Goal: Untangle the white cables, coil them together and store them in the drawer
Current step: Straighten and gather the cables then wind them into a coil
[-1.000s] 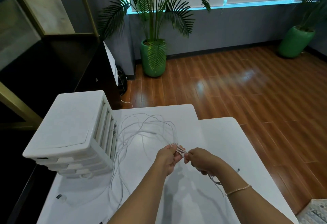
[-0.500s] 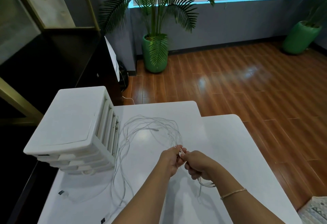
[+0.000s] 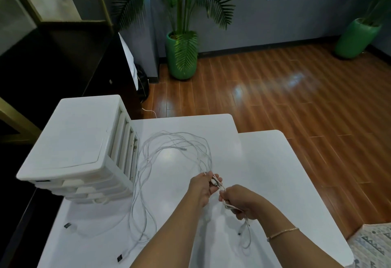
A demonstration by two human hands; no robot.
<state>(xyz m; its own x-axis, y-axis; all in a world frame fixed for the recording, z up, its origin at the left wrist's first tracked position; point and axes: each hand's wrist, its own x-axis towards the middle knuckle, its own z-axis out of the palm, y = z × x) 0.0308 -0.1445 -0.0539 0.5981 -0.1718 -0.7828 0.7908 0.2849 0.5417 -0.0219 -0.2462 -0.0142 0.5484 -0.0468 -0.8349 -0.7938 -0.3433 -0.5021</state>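
Several thin white cables (image 3: pixel 148 162) lie in long loose loops on the white table (image 3: pixel 275 172), running from beside the drawer unit toward the table's near edge. My left hand (image 3: pixel 202 187) pinches a bundle of strands with connector ends showing at its fingertips. Just to the right and nearer, my right hand (image 3: pixel 241 202) grips the same bundle, and cable ends hang below it. The white plastic drawer unit (image 3: pixel 80 145) stands at the table's left, its drawers closed.
Dark plug ends (image 3: pixel 67 225) lie on the near left of the table. A dark cabinet (image 3: pixel 53 66) stands behind the drawer unit. Two potted palms in green pots (image 3: pixel 182 60) stand on the wooden floor. A patterned rug corner (image 3: pixel 372 244) shows at lower right.
My right hand has pulled nearer and lower along the bundle, leaving more cable hanging below it. My left hand keeps its pinch. The view has tilted down slightly.
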